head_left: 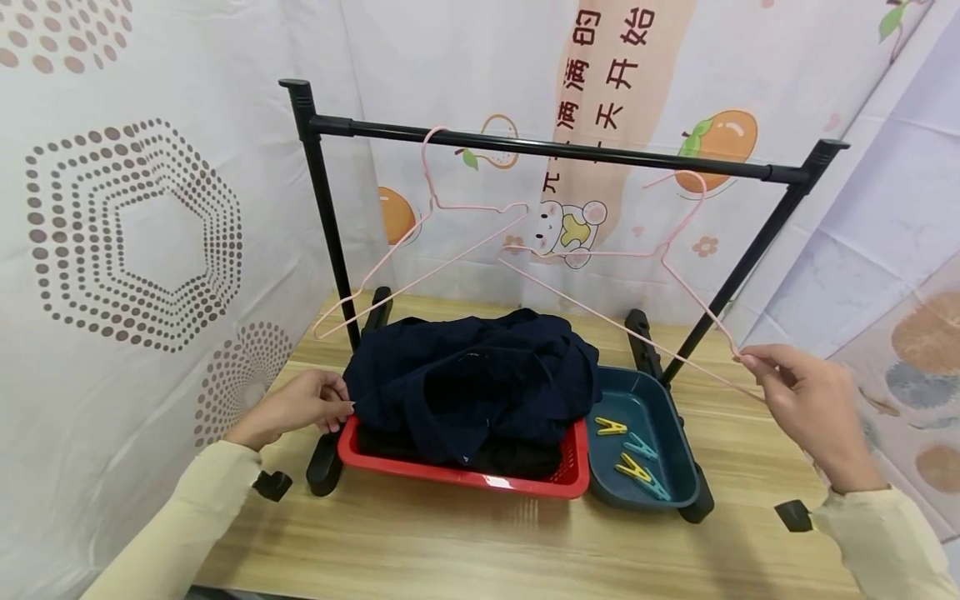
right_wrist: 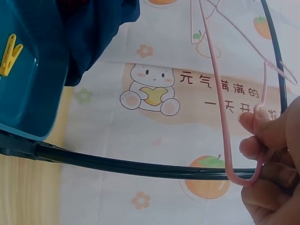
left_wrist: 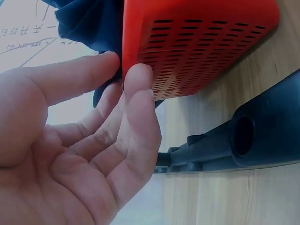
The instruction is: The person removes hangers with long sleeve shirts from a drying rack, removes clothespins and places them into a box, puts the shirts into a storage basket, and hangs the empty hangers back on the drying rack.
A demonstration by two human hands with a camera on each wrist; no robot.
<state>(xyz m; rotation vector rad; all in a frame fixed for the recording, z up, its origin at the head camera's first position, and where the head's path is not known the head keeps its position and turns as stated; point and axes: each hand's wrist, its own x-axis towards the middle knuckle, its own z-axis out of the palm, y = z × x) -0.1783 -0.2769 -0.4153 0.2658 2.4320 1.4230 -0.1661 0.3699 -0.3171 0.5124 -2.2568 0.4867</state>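
My right hand [head_left: 806,400] pinches the lower right corner of a pink hanger [head_left: 585,253]. This hanger's hook appears in front of the black rail; whether it touches the rail I cannot tell. A second pink hanger [head_left: 390,289] hangs from the rail [head_left: 555,148] further left. My left hand [head_left: 307,404], fingers loosely bent, is at the left end of a red basket [head_left: 450,477]. In the left wrist view, its fingertips [left_wrist: 138,77] are against the basket's edge and the dark cloth. A crumpled navy garment [head_left: 517,367] lies heaped in the basket, over black cloth [head_left: 517,458].
Right of the basket, a teal tray [head_left: 678,450] holds several yellow and blue clothespins [head_left: 611,427]. The black rack's posts [head_left: 327,225] and feet [head_left: 325,462] stand on a wooden table [head_left: 465,542]. A printed white curtain [head_left: 465,50] hangs behind.
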